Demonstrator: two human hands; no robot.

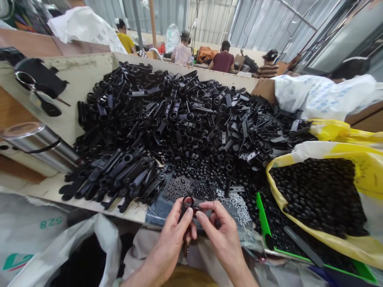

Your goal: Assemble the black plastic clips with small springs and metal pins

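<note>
- Two hands work close together, the left hand (169, 239) and the right hand (223, 235), with a small black plastic ring-shaped part (188, 207) between them.
- Both hands pinch that part from opposite sides, thumbs and forefingers pressed to it, the other fingers curled.
- A thin brownish piece (186, 248) hangs just below the left hand; what it is cannot be told.
- Just ahead of the hands lies a patch of tiny black screws (188, 188), with silver pins (235, 208) beside it.
- Further ahead, a large heap of black plastic parts (167, 123) lies against a pale board wall (74, 67).
- Right of the right hand sit a green-rimmed tray (261, 211) and a yellow plastic bag (278, 187) of black beads (317, 195).
- Well beyond the heap sits a person in a maroon shirt (223, 61).
</note>
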